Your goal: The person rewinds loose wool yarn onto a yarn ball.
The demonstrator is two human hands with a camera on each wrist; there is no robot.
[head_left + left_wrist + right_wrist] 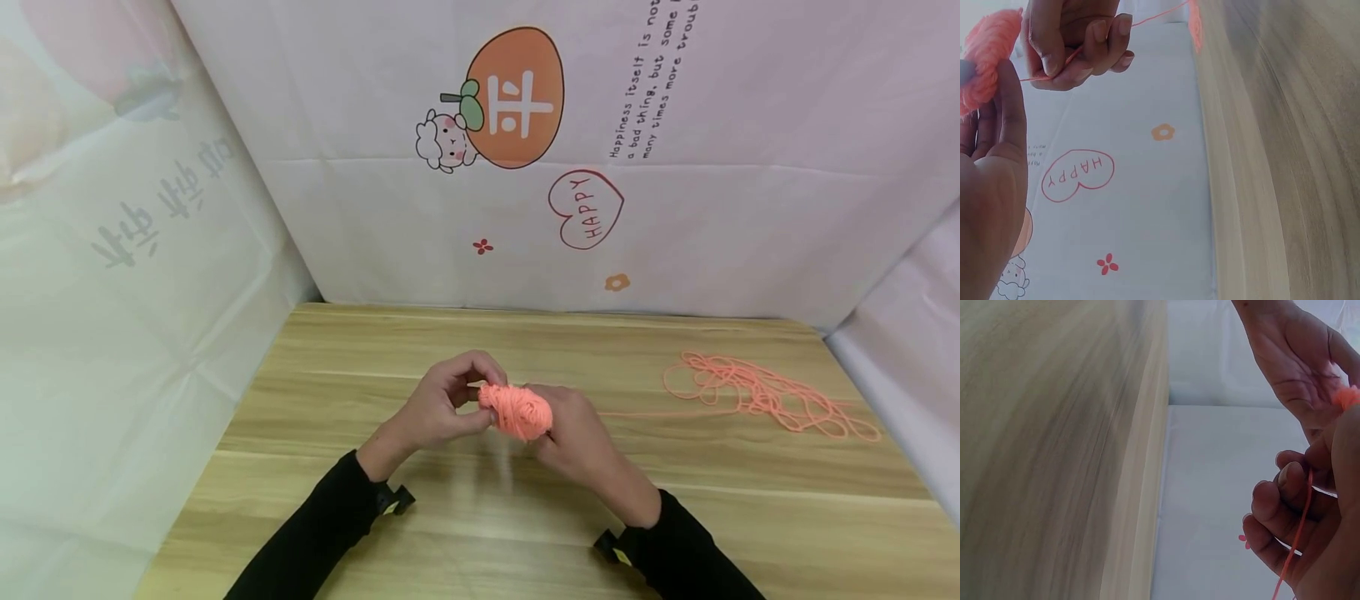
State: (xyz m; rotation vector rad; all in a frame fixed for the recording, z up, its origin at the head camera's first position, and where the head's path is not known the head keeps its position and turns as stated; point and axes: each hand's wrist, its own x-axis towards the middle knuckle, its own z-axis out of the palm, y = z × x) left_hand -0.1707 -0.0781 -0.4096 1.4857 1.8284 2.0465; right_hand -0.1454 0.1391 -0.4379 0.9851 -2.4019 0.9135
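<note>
A ball of coral-pink yarn is held above the middle of the table. My left hand grips its left end between thumb and fingers. Beside the ball, my right hand pinches the yarn strand between thumb and curled fingers. In the left wrist view, that strand runs from the wound yarn through the right hand and on towards the table. Part of the right hand is hidden behind the ball in the head view.
A loose tangle of the same yarn lies at the right of the wood-grain table, with a strand leading from it to the right hand. Printed white cloth hangs behind the table and along its sides.
</note>
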